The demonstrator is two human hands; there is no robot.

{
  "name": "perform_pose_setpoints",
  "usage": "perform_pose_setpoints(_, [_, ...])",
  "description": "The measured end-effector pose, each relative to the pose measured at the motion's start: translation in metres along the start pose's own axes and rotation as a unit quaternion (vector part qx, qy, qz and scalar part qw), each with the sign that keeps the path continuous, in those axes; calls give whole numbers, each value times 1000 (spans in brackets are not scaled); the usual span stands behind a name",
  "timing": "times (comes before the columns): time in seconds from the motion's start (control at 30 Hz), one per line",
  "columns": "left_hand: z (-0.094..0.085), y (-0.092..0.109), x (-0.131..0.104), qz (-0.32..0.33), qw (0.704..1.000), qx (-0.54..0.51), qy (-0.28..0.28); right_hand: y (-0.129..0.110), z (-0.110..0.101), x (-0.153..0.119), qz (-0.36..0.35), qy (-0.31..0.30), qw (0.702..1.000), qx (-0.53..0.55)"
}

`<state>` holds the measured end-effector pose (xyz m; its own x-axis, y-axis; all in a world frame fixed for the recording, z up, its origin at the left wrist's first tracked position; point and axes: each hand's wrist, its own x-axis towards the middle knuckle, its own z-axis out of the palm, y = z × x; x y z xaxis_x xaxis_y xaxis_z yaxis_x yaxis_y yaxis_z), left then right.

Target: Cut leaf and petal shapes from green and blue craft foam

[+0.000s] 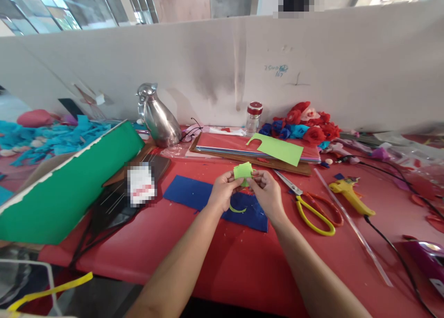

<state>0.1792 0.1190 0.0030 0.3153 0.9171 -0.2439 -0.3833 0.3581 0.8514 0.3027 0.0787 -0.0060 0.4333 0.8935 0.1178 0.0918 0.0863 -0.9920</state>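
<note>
Between both hands I hold a small piece of light green paper (243, 171), raised over the table. My left hand (222, 188) pinches its left side, and my right hand (268, 193) grips the right side; the fingertips nearly meet. Beneath them a dark blue sheet (189, 191) lies flat, with a thin curved green scrap (237, 209) and small bits on it. To the right of my right hand rest scissors (314, 211) with yellow and orange handles, blades parted. A larger green sheet with a notch cut out (280, 150) tops a stack of coloured sheets behind.
A steel jug (159, 116), a red-lidded glass jar (254, 119) and crepe paper flowers (308, 123) line the white partition (156, 54). At right lie a yellow glue gun (350, 195), its cord and a clear glue stick (354, 227). A green box (69, 188) and dark bag (118, 202) are left.
</note>
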Motion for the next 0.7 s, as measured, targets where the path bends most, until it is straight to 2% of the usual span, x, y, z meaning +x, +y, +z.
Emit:
perform_pose_setpoints(0.2, [-2,6,0,13,999,-18,33,-6,-3,0,1,13,1000,-12])
perform_pose_setpoints(0.37, [-6,7,2,19,1000,14,16,-3,-2,2,5,-24,1000,-13])
perform_pose_setpoints(0.43, [-13,11,5,58,997,28,30,0,-5,4,4,-18,999,-34])
perform_pose_setpoints(0.5, [-24,17,10,122,989,38,72,3,-9,6,0,-9,998,-67])
perform_pose_setpoints(0.57, [-36,22,15,159,980,53,111,6,-10,8,-5,-17,995,-95])
perform_pose_setpoints(0.7, [-47,23,24,139,978,110,107,8,4,19,-21,-54,990,-127])
